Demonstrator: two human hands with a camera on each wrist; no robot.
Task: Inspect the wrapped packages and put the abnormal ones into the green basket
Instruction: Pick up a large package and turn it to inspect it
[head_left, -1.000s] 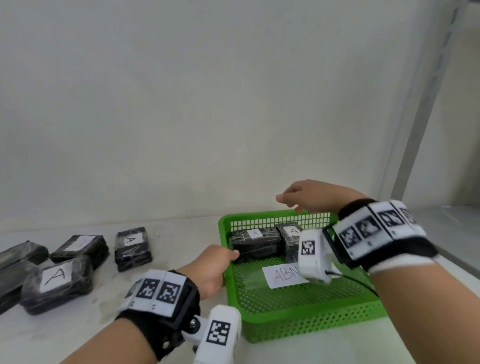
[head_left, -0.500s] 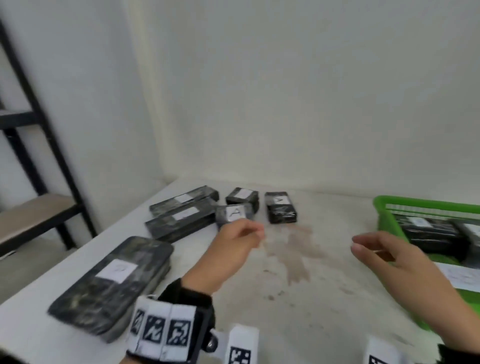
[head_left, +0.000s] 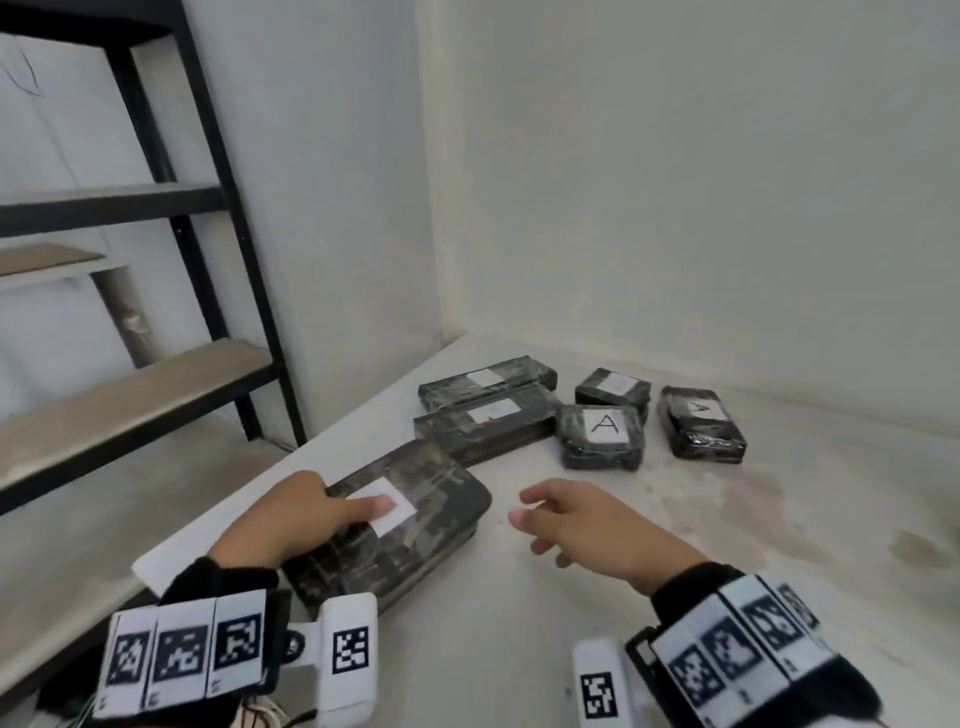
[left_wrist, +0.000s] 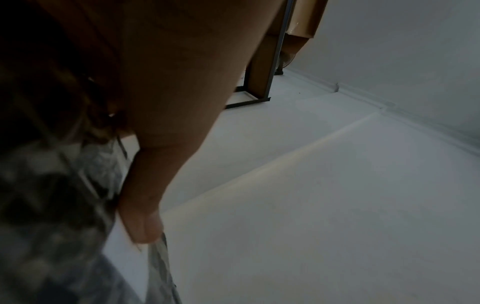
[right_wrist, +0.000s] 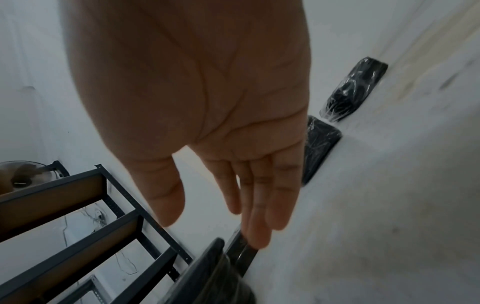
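On the pale stained worktop (head_left: 675, 545), the big flat black film-wrapped package (head_left: 415, 525) lies near left. The left hand (head_left: 291, 514) clasps its edge, thumb on the white label, probably to lift and check it; the right hand (head_left: 587, 525) hovers beside, fingers spread. Green basket out of view.

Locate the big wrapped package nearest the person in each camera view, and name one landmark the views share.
Head: big wrapped package, lower centre, under the left hand.
Left wrist: blurred dark mass at lower left, against the fingers.
Right wrist: bottom edge, below the open right hand.
Shared landmark: black shelving rack.
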